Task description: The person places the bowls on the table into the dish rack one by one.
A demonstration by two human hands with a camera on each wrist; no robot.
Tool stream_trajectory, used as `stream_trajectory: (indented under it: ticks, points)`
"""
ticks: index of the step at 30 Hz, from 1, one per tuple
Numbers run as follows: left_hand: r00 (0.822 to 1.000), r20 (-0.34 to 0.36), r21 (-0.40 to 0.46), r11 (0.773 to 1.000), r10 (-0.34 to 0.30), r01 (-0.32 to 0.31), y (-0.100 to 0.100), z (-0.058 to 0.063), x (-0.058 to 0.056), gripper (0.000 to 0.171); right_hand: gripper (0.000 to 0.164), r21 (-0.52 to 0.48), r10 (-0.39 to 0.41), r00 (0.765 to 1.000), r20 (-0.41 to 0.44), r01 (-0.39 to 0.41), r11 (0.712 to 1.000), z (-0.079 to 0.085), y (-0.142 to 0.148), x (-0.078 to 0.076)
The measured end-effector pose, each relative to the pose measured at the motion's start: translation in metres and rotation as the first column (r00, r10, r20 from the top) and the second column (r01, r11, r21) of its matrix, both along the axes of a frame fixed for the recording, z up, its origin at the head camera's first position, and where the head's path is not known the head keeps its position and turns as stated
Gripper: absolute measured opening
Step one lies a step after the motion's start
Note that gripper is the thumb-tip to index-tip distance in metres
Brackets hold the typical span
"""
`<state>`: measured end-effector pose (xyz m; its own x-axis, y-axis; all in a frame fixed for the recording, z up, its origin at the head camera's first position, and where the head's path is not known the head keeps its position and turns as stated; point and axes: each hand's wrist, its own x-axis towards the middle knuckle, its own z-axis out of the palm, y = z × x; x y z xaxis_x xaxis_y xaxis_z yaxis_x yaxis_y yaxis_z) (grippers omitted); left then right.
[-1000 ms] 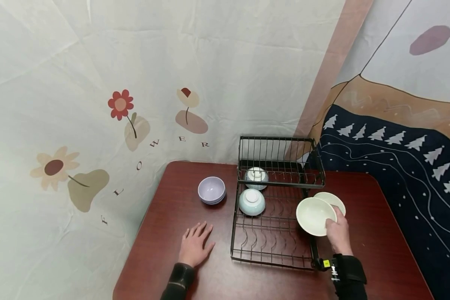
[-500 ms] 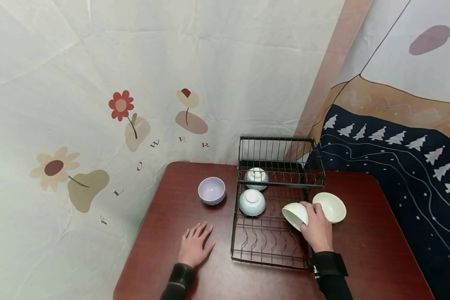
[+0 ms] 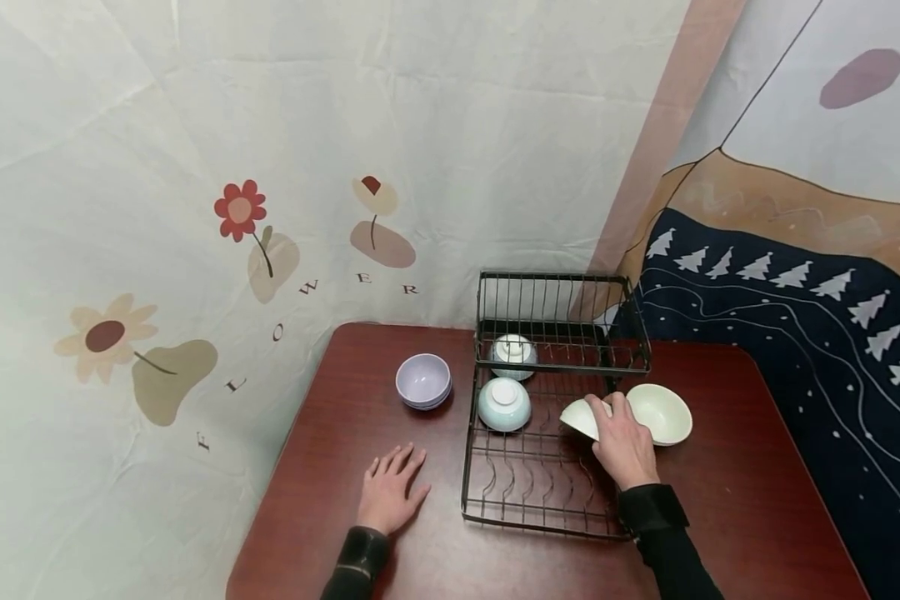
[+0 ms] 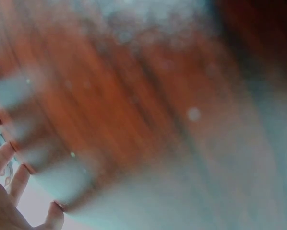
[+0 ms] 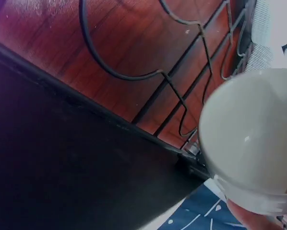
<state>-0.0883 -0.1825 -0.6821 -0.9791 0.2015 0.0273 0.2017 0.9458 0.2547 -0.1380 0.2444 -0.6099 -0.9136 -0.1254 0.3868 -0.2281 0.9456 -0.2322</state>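
My right hand [image 3: 624,442] grips a cream bowl [image 3: 581,418] by its rim, tilted over the right side of the black dish rack [image 3: 543,528]. In the right wrist view the bowl's white inside [image 5: 254,134] faces the camera, with thin rack wires beyond it. A second cream bowl [image 3: 662,415] stands upright on the table just right of the rack. Two bowls lie upside down at the rack's left: a pale blue one [image 3: 504,406] and, behind it, a patterned one [image 3: 514,358]. My left hand [image 3: 392,490] rests on the table with fingers spread.
Stacked lilac bowls [image 3: 423,381] stand left of the rack on the brown table [image 3: 330,450]. The rack's raised upper tier [image 3: 562,321] overhangs its back part. A printed cloth [image 3: 195,125] hangs behind the table.
My right hand has moved left with the cream bowl, from above the second cream bowl to over the rack, turning its opening downward. My left hand has stayed put.
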Motion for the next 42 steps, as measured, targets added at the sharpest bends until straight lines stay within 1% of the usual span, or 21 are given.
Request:
stream_trajectory:
  ticks: [4,8,10,14,19,25,31,33,35,40,42]
  points:
    - [1.000,-0.010,-0.001,1.000,-0.003,0.003,0.000,-0.001,0.000,0.059,0.074,0.066,0.008,1.000,-0.010,-0.008,0.998,-0.005,-0.003,-0.007]
    - [0.999,-0.032,0.003,1.000,-0.009,0.009,-0.001,-0.003,-0.001,0.059,0.077,0.133,0.042,0.999,-0.021,-0.039,0.990,-0.009,-0.006,-0.010]
    - [0.999,-0.045,0.006,1.000,-0.011,0.012,-0.001,-0.003,-0.001,0.059,0.079,0.149,0.057,0.998,-0.032,-0.052,0.988,-0.011,-0.007,-0.011]
    - [0.999,-0.045,0.001,1.000,-0.006,0.006,-0.002,-0.003,0.000,0.058,0.083,0.146,0.084,0.996,-0.019,-0.080,0.986,-0.013,-0.010,-0.008]
    - [1.000,-0.025,-0.016,1.000,0.001,-0.001,-0.002,-0.004,0.000,0.058,0.086,0.140,0.121,0.992,0.035,-0.125,0.982,-0.011,-0.010,0.000]
    - [1.000,-0.020,-0.013,1.000,0.001,-0.001,-0.001,-0.005,0.000,0.058,0.094,0.117,0.159,0.985,0.075,-0.167,0.979,-0.005,-0.007,0.007]
    - [0.999,-0.033,-0.005,1.000,0.002,-0.003,-0.001,-0.005,-0.002,0.058,0.097,0.117,0.178,0.974,0.138,-0.195,0.974,0.002,-0.004,0.009]
    - [1.000,-0.031,-0.003,1.000,0.004,-0.004,-0.001,-0.004,-0.002,0.058,0.096,0.122,0.181,0.971,0.157,-0.201,0.972,0.003,-0.004,0.010]
    - [1.000,-0.026,-0.003,1.000,0.005,-0.005,0.000,-0.003,-0.002,0.059,0.087,0.132,0.188,0.969,0.159,-0.209,0.969,0.003,-0.003,0.011]
    - [1.000,-0.018,-0.003,1.000,0.004,-0.004,0.000,-0.001,-0.001,0.059,0.065,0.158,0.196,0.975,0.104,-0.211,0.965,0.001,-0.002,0.013]
    - [1.000,-0.014,-0.001,1.000,0.005,-0.005,0.000,-0.001,-0.001,0.059,0.063,0.163,0.196,0.977,0.084,-0.208,0.964,0.000,-0.001,0.015]
